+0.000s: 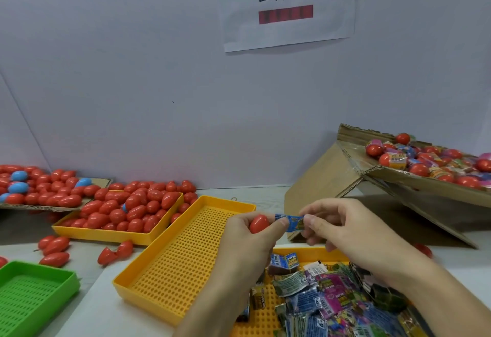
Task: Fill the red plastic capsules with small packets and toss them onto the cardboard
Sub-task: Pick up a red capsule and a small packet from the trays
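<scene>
My left hand grips a red capsule above the empty yellow tray. A small blue packet sticks out of the capsule's right end, and my right hand pinches its free end. Several more packets lie heaped in a yellow tray at the bottom right. A tilted cardboard sheet rises at the right, its upper part loaded with red capsules and packets.
A yellow tray piled with red capsules sits at the left, with more red and a few blue ones on flat cardboard behind it. Loose capsules lie on the table. A green tray stands at the bottom left. A white wall with a paper sign closes the back.
</scene>
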Demonstrator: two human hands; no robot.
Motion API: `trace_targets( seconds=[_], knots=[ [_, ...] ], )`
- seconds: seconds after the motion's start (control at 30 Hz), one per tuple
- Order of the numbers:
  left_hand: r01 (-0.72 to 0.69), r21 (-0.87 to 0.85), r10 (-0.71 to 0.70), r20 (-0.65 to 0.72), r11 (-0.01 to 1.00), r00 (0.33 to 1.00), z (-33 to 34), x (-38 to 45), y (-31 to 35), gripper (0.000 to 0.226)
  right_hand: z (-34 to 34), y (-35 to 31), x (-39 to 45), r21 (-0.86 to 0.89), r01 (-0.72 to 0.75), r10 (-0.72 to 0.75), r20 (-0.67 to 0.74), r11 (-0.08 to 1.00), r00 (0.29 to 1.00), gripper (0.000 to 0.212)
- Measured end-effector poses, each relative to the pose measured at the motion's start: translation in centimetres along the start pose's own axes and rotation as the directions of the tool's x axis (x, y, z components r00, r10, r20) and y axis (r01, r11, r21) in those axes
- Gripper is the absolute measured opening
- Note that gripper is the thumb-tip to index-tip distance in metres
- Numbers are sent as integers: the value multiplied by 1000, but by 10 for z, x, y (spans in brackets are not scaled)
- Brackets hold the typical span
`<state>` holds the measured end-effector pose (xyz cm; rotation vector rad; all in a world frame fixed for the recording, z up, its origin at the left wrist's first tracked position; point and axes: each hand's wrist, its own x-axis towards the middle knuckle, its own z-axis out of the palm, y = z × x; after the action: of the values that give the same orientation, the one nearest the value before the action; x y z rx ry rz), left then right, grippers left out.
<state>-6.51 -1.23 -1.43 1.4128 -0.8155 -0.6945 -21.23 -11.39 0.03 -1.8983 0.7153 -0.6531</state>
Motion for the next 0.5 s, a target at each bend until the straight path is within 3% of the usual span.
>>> trace_targets(
  seconds=[0.17, 0.27, 0.5],
  knots=[
    [-40, 75, 36, 55, 996, 998, 1, -2, 0, 32, 0, -3, -2, -48, 84, -83, 11, 995, 996, 13],
    [-34, 91, 28, 67, 995, 997, 1, -3, 1, 30, -1, -5, -2, -65, 102, -102, 14, 993, 995, 10],
    [-42, 71, 31, 152, 997, 988, -1, -6, 5, 35, -3, -3, -3, 12, 61, -61, 30, 998, 998, 15]
  ],
)
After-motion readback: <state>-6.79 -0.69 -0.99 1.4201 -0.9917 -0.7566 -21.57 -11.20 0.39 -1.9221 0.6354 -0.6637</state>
